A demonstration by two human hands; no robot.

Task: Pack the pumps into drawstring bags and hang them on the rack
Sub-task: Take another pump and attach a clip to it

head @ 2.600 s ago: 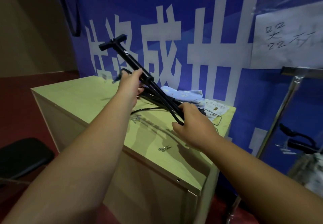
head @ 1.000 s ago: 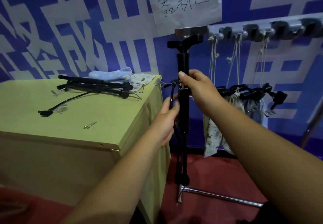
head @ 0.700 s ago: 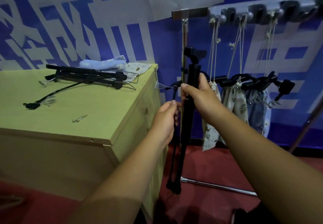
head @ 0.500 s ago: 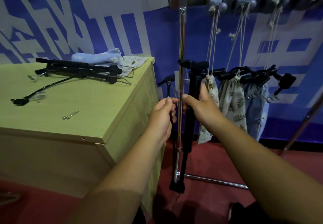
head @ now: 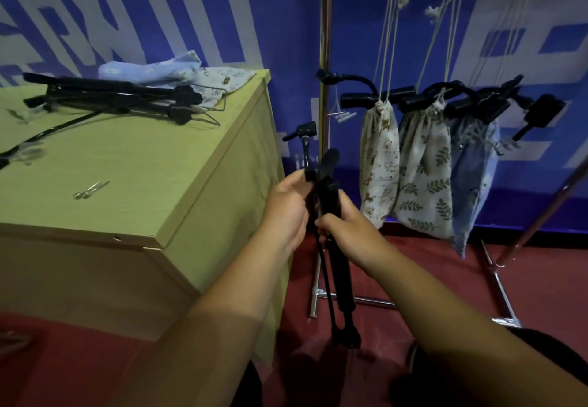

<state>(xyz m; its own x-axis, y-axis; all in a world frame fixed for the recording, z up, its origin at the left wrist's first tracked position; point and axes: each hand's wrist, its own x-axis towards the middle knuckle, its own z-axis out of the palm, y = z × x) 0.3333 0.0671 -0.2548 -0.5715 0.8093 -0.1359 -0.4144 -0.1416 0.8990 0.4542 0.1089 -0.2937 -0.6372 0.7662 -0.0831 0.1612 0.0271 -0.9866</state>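
The person is standing just off the right-hand end of the worktop [head: 143,165], holding one black pump [head: 342,285] upright in front of them. The right hand [head: 346,228] is wrapping its grip round the barrel just under the handle. The left hand [head: 288,209] is closing its grip on the top end beside it, where the thin hose [head: 306,152] is looping up. Whether it is pinching the hose or the handle itself I cannot tell. The pump's long axis is running nearly straight up and down, with the handle towards the person and the foot down near the red floor [head: 429,279], close in front of the rack [head: 324,57] post. I cannot tell if the foot is touching.

As I judge it, the coming move is turning on this: the pump is bare, and the loose drawstring bags [head: 149,68] are lying on the far corner of the worktop — up and to the left of both hands, behind the other pumps [head: 111,95]. The left hand is the nearer one. Three filled bags [head: 423,177] are hanging on the rack to the right, so a bag is needed first, the hook afterwards.
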